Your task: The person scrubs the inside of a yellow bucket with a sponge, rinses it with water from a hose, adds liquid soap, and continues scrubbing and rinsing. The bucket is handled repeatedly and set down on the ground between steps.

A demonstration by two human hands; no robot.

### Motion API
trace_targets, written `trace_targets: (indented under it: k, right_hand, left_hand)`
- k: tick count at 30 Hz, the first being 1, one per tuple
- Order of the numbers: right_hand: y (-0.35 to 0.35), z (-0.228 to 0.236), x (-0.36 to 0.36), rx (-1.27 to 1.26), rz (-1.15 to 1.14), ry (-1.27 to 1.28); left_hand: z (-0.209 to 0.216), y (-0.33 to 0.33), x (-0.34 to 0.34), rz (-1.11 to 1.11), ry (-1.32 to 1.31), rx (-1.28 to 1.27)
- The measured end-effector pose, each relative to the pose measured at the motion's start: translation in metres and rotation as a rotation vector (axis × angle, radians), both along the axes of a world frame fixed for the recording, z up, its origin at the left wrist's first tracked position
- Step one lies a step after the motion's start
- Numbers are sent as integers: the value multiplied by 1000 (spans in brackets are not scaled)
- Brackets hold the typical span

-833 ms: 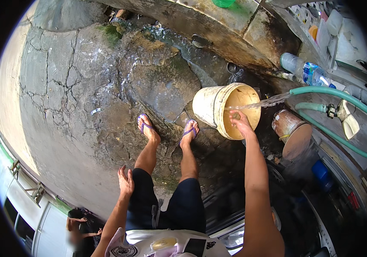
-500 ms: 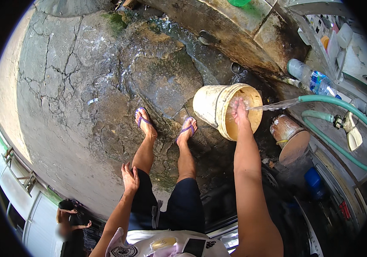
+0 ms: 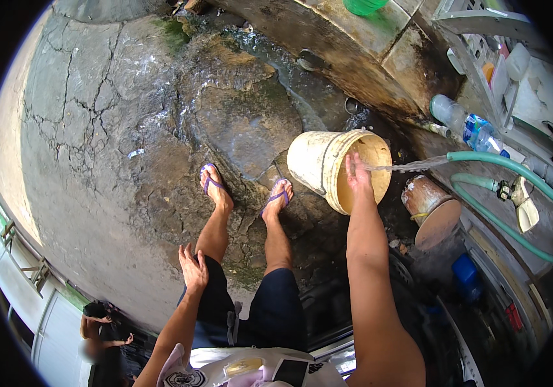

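Standing here watching this person at a cream bucket (image 3: 307, 162) on the wet, cracked concrete ground (image 3: 154, 135), just to the right of their feet, mouth facing the hose side. The right hand (image 3: 357, 173) is at the mouth of it, fingers stretched out and a bit apart, not gripping anything. A stream of water (image 3: 412, 166) shoots out of a green hose (image 3: 505, 159) and meets the fingers there. Left hand (image 3: 193, 267) is just hanging loose by the left knee, fingers fairly spread, nothing in it; can't tell if it's actually touching the dark shorts (image 3: 276, 306). Footwear is purple flip-flops (image 3: 210, 182), lol. Near the bucket there's a rusty can (image 3: 418, 195), and past that a clear plastic bottle (image 3: 448, 111) lies on its side. Somebody else (image 3: 110, 340) is way off at the lower left, well apart from all this.
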State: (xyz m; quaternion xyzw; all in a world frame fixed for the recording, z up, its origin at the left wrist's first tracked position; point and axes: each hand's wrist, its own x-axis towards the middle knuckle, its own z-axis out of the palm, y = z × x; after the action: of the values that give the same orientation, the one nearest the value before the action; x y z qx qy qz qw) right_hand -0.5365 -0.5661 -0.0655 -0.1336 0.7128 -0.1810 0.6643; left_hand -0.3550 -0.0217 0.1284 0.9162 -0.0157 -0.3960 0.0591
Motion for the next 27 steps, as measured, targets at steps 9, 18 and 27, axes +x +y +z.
trace_targets:
  k: [9, 18, 27]
  right_hand:
    - [48, 26, 15, -491, 1436, 543]
    - [55, 88, -67, -528, 2133, 537]
    - [-9, 38, -14, -134, 315, -166]
  left_hand:
    - [-1, -2, 7, -18, -12, -9]
    - [-3, -1, 11, -36, -27, -4]
    - [-2, -12, 14, -66, -26, 17]
